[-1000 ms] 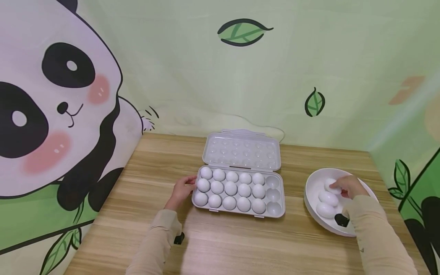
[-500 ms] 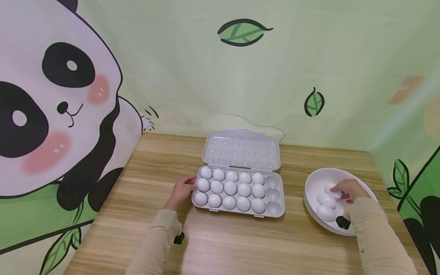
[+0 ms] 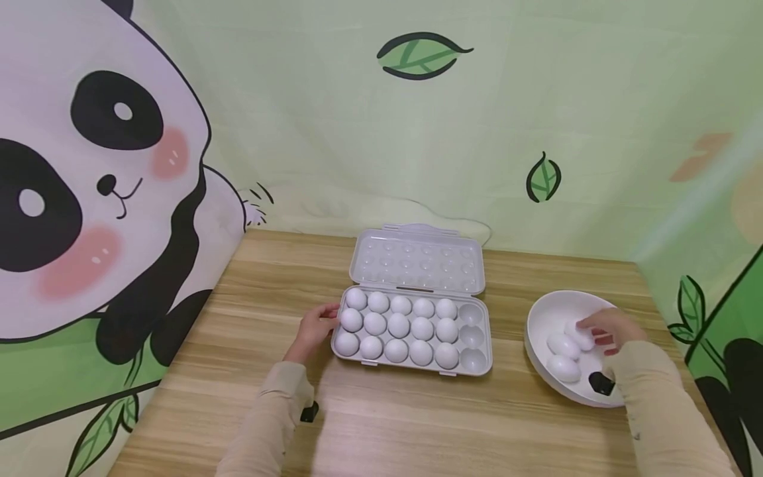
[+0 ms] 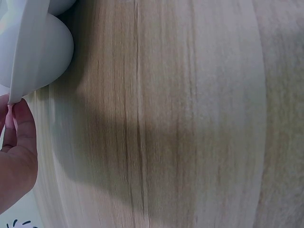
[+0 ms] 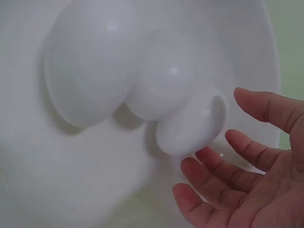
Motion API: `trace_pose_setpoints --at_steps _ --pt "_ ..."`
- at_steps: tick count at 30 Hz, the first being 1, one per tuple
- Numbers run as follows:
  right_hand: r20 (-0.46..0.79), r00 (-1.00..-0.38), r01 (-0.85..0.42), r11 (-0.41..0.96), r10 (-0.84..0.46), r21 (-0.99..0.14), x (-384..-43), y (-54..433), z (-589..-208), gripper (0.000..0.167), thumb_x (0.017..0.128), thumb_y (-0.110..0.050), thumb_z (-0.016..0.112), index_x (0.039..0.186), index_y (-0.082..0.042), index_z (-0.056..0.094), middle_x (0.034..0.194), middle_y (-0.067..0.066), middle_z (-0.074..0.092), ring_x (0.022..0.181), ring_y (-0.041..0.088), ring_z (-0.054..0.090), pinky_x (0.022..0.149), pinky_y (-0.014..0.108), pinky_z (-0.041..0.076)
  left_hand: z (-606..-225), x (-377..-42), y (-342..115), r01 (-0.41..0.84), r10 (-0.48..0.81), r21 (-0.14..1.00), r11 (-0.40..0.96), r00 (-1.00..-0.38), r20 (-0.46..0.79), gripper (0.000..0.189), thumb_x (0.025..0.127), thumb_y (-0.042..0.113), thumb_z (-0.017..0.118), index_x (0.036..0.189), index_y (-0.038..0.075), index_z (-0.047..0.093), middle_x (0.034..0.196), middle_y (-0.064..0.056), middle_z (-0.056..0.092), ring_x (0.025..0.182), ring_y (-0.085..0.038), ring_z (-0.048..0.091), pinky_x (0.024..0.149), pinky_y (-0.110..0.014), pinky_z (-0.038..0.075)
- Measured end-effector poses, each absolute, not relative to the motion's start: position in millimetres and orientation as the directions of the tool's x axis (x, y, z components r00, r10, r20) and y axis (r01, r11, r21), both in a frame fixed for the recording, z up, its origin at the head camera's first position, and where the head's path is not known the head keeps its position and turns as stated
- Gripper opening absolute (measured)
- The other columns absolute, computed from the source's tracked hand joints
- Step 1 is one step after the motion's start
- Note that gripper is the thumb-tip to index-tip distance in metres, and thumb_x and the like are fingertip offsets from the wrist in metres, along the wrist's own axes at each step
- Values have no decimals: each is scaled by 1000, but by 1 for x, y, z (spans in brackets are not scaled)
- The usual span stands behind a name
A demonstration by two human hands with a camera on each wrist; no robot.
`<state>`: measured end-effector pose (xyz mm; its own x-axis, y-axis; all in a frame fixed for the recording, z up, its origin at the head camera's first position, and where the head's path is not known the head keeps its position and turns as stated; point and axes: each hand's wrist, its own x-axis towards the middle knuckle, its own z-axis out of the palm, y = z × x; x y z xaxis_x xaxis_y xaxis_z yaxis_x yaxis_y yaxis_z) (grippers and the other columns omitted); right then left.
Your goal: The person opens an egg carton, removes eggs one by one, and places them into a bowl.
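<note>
A light grey egg box (image 3: 474, 361) lies with its lid (image 3: 416, 255) folded back, eggs filling all but the right-hand column of cups. My left hand (image 3: 314, 330) is at the box's left end; in the left wrist view its fingertips (image 4: 23, 114) pinch the rim. In the white bowl (image 3: 545, 311) rest three white eggs, grouped together. My right hand (image 3: 616, 326) is inside the bowl beside the farthest egg (image 3: 577, 336). In the right wrist view its fingers are spread and bent loosely around that egg (image 5: 190, 126); whether a fingertip touches it I cannot tell.
Everything stands on a wood-grain table (image 3: 411, 430). Wooden surface lies between box and bowl. A thin cord (image 3: 453, 218) runs behind the lid, against a printed cloth backdrop (image 3: 322, 132).
My right hand has eased slightly to the right, its fingers loosening from the farthest egg, which has shifted a little. The left hand keeps its place at the box.
</note>
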<state>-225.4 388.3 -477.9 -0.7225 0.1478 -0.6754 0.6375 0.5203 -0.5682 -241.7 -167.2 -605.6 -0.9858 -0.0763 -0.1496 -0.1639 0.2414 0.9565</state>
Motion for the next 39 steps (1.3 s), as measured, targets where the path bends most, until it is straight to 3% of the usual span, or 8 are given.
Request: trace_pose_setpoints --at_steps 1,4,7,8,18,28,34,39 --pt "-676 -722 639 515 146 -571 -226 388 -475 64 76 -33 61 120 5 35 112 24 44 98 35 43 75 41 42 -605 -242 -167 -166 -80 956 242 -985 -151 30 78 2 59 107 9 62 92 -10 59 83 -16 56 64 -30 50" --pt "-668 -737 608 531 102 -590 -227 383 -463 67 80 -36 56 125 5 29 120 26 37 104 37 40 77 41 42 -602 -240 -166 -173 -84 954 244 -984 -157 31 78 1 59 108 9 62 93 -11 59 84 -16 56 64 -27 49" --pt "-630 -776 538 558 35 -632 -229 371 -449 62 84 -37 53 125 4 31 125 27 35 109 38 38 79 41 42 -555 -219 -151 -241 -129 932 270 -968 -213 33 78 -6 53 110 1 59 96 -17 57 85 -18 54 64 -24 48" --pt "-620 -784 515 569 10 -642 -231 367 -444 62 84 -37 52 125 4 30 125 26 35 110 38 38 79 41 42 -556 -219 -151 -240 -125 931 273 -969 -213 35 79 -6 53 113 -5 55 100 -21 55 87 -21 53 64 -24 48" --pt "-580 -778 357 589 -242 -725 -245 296 -421 57 85 -30 53 128 3 34 108 10 55 94 22 56 76 34 48 -556 -219 -151 -245 -117 928 281 -968 -220 35 80 -6 53 115 -5 54 102 -21 55 90 -22 53 65 -24 48" --pt "-603 -718 298 630 -348 -717 -231 225 -442 46 85 -34 53 118 -2 47 107 18 53 81 22 58 66 34 49 -560 -222 -152 -242 -121 934 263 -969 -217 34 80 -6 53 114 -5 55 100 -20 55 87 -20 53 63 -24 47" --pt "-631 -692 282 674 -350 -683 -222 205 -463 40 83 -34 56 111 -6 54 102 17 55 79 26 60 60 35 51 -561 -222 -152 -242 -120 935 259 -969 -217 34 80 -6 54 113 -5 55 100 -20 55 88 -20 53 64 -24 48" --pt "-636 -695 259 709 -335 -656 -215 191 -477 36 80 -35 59 104 -8 57 93 14 56 69 20 59 55 31 50 -560 -221 -152 -239 -119 936 258 -969 -215 33 79 -6 54 113 -5 55 99 -20 55 88 -20 53 64 -25 48"
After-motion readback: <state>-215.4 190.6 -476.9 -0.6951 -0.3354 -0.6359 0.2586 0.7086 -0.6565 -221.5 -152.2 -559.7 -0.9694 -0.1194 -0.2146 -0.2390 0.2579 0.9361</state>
